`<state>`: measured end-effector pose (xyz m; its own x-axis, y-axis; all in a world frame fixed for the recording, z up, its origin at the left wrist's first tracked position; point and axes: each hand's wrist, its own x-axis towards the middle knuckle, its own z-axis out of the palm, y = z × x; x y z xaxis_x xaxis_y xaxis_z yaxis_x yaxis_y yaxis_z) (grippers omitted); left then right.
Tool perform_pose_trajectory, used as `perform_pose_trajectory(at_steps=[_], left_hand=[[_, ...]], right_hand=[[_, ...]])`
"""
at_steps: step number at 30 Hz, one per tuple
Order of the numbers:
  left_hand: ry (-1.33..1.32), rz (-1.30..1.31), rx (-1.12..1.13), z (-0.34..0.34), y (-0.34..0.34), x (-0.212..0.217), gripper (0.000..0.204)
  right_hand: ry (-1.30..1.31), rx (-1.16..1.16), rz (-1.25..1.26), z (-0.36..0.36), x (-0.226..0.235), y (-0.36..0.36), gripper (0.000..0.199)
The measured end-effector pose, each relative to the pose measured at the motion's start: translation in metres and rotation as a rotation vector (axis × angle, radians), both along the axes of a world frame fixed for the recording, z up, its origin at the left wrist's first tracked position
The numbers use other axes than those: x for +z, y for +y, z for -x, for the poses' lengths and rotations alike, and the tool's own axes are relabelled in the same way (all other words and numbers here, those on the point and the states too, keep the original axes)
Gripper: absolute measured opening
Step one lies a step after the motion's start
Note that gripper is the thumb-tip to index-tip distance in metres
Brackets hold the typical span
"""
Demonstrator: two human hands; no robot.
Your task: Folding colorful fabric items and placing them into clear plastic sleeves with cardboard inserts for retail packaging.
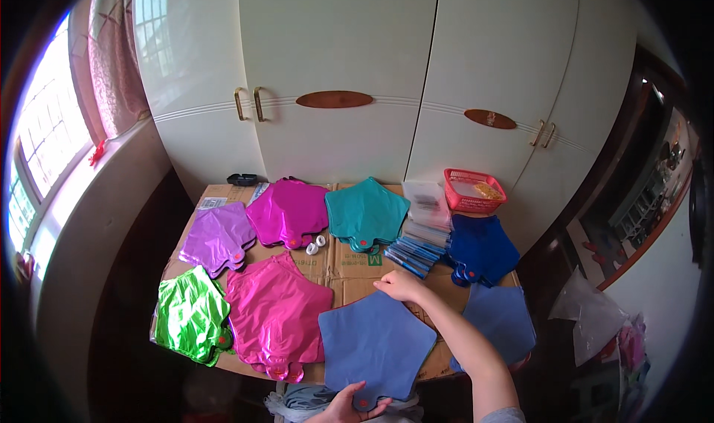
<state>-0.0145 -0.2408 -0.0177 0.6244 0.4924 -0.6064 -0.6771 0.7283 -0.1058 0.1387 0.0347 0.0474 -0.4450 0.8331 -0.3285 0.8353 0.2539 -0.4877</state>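
Flattened brown cardboard boxes (pixel 349 268) cover the tabletop, with green print showing near the middle and a white label (pixel 213 202) at the far left corner. A stack of clear plastic packets (pixel 427 204) stands beside the red basket, with slim blue packets (pixel 413 253) fanned out just below it.

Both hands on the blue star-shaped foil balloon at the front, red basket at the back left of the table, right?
Not quite: in the head view the red basket sits at the back right. Both the left hand and right hand do touch the blue star-shaped foil balloon.
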Motion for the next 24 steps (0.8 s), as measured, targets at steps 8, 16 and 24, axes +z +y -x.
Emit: perform_pose_trajectory(at_steps=[8, 16, 24], left_hand=[[0.216, -0.059, -0.063, -0.009, 0.001, 0.000, 0.045], [0.026, -0.031, -0.027, -0.006, -0.002, -0.003, 0.052], [-0.242, -0.004, -0.171, -0.006, -0.012, -0.030, 0.034]], right_hand=[[0.076, 0.131, -0.095, 0.004, -0.021, 0.009, 0.028], [0.164, 0.325, 0.101, -0.008, -0.014, 0.016, 0.020], [0.033, 0.294, 0.264, 0.001, 0.001, 0.010, 0.018]])
